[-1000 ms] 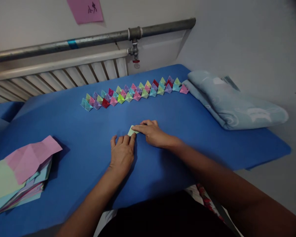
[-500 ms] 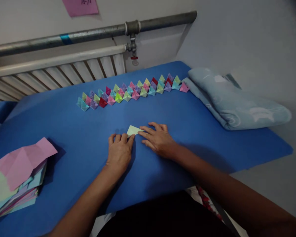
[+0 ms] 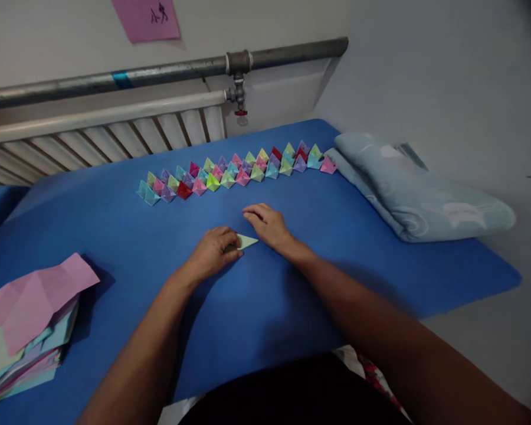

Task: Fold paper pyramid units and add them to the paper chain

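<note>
Left hand grasps green paper, point jutting rightward (right hand released, nearby).

Held paper: one. Folded shapes: dozens. Blanket: one.

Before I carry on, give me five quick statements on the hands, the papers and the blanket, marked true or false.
1. The left hand is on the small pale green paper. True.
2. The right hand is gripping the folded blanket. False: it holds nothing and is near the green paper's pointed end.
3. A creased pink sheet lies on top of the paper stack. True.
4. The folded blanket is at the left end of the blue table. False: it is towards the right end.
5. The small folded paper pieces are all one colour. False: they include pink, red, green, blue and purple.
</note>
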The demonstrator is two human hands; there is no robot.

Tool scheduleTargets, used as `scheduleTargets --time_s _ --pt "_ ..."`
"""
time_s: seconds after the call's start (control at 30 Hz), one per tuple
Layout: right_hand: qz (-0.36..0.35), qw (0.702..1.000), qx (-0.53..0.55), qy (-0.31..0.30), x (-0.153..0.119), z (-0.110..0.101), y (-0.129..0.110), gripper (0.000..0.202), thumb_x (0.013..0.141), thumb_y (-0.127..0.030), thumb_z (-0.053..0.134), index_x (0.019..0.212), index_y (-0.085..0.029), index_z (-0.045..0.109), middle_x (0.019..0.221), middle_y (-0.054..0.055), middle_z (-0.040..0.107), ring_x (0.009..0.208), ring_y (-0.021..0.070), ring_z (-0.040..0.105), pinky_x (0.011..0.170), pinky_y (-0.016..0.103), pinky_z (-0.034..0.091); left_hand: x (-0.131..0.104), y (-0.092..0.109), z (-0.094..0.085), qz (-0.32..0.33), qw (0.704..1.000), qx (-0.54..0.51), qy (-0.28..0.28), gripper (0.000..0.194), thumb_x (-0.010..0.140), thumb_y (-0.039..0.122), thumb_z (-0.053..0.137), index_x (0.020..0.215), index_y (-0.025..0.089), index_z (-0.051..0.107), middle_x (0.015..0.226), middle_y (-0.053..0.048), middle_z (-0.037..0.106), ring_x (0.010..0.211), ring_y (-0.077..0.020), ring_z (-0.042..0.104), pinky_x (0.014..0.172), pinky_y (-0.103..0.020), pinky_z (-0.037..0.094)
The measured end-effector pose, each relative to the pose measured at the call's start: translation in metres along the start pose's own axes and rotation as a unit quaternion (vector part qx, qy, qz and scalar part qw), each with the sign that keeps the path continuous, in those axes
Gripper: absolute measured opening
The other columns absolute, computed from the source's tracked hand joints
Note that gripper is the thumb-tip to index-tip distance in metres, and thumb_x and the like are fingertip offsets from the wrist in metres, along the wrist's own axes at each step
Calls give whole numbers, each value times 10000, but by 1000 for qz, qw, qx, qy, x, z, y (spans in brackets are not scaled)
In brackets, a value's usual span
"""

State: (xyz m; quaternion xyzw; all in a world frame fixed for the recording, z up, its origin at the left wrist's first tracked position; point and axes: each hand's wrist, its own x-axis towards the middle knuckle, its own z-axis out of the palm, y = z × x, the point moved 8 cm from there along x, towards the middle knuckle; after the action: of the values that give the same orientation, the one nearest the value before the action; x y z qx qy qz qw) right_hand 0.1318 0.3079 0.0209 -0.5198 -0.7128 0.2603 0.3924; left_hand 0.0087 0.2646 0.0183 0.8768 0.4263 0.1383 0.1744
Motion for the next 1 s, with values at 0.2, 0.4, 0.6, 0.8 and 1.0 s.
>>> scheduleTargets --time_s 0.2,0.4,0.6,0.8,1.0 --pt "21 998 48 27 10 6 30 188 828 -179 497 879 -181 678 881 20 655 807 132 594 753 259 462 -3 -10 2 -6 996 -91 17 50 847 236 602 857 189 617 885 -19 605 794 -145 557 731 -283 454" --pt "26 997 73 20 12 8 31 177 815 -178 499 849 -194 673 805 3 627 716 128 575 688 257 459 -6 -14 1 1 993 -114 40 51 846 244 613 855 194 617 912 -34 624 857 -168 587 785 -313 474" --pt "25 997 71 22 12 8 29 176 816 -163 499 838 -195 671 803 4 633 722 131 582 689 256 462 -10 -12 -3 16 994 -83 73 101 885 248 553 910 191 632 906 -48 662 856 -179 622 794 -329 502" --pt "31 997 69 20 14 9 32 165 809 -170 506 830 -196 668 782 -1 634 751 136 592 707 261 465 -12 1 -1 6 990 70 125 203 905 165 474 1029 166 635 891 -83 682 840 -207 623 801 -352 502" --pt "22 992 110 64 1 -5 8 147 839 -292 537 891 -200 639 750 -13 605 677 123 574 642 244 462 -19 -7 -21 -101 967 55 229 144 892 148 490 897 157 634 771 -47 644 713 -169 591 693 -291 476"
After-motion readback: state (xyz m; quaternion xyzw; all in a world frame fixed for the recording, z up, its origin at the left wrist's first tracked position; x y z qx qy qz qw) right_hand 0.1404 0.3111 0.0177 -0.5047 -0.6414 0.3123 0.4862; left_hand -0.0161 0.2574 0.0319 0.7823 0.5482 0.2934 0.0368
